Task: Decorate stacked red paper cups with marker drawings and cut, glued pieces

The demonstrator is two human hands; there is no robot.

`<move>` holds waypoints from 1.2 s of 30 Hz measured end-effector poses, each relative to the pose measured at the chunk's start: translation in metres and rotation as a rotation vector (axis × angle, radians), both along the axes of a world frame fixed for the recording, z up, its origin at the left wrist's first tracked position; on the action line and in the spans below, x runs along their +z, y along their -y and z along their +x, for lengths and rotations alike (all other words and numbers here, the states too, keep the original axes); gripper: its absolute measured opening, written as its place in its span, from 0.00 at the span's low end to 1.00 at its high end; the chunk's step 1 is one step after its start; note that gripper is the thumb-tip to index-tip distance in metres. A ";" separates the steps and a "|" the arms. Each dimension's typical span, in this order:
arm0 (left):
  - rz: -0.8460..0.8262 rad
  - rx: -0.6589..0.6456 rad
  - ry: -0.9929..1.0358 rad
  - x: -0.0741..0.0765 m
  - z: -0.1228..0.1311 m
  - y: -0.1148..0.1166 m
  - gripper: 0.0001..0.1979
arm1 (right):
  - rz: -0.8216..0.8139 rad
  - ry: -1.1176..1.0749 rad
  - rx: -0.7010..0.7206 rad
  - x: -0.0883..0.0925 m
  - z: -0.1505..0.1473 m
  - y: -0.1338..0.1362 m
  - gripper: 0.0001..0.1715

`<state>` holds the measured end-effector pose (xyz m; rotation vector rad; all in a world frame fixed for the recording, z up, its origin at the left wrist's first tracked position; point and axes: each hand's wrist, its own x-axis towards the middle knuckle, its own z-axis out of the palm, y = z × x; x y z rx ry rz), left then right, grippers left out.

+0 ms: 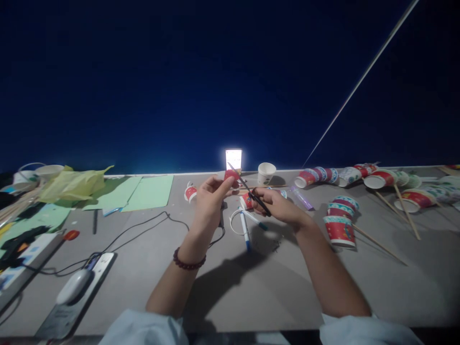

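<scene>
My left hand [209,196] is closed, pinching a small red piece [232,178] whose material I cannot make out. In my right hand [275,205] is a pair of scissors [247,187] with dark handles, blades pointing up and to the left beside the red piece. Whether the blades touch it is not clear. Below the hands lie a white marker with a blue end [245,232] and a thin white ring [233,224]. Patterned paper cups [246,201] lie on their side, partly hidden behind my right hand. A white paper cup [266,173] stands behind.
Joined red patterned cups [340,230] with sticks lie across the right side. A bright phone screen [233,158] stands at the back. Leftward are green sheets [151,194], a yellow plastic bag [74,184], a power strip [30,261], cables and a phone [59,321] under a white mouse-like object [74,286].
</scene>
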<state>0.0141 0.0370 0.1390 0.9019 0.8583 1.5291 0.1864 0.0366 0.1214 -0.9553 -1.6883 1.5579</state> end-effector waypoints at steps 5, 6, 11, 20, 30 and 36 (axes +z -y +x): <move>0.008 -0.009 -0.015 -0.003 -0.003 -0.004 0.12 | -0.002 0.022 -0.008 0.000 0.001 0.000 0.22; 0.020 -0.024 -0.020 -0.003 -0.004 -0.005 0.12 | 0.003 0.030 -0.007 0.000 0.002 0.000 0.22; 0.106 -0.052 -0.039 0.000 -0.010 -0.007 0.13 | 0.037 0.105 -0.017 0.002 0.004 0.000 0.20; 0.041 -0.065 0.007 0.005 -0.012 -0.005 0.14 | 0.028 0.052 -0.057 0.003 0.001 0.002 0.18; -0.114 -0.259 0.109 0.009 -0.011 -0.002 0.16 | 0.052 -0.032 0.066 0.001 0.006 0.000 0.17; -0.056 -0.200 0.072 0.006 -0.010 -0.002 0.15 | 0.090 -0.020 0.088 0.003 0.007 -0.001 0.16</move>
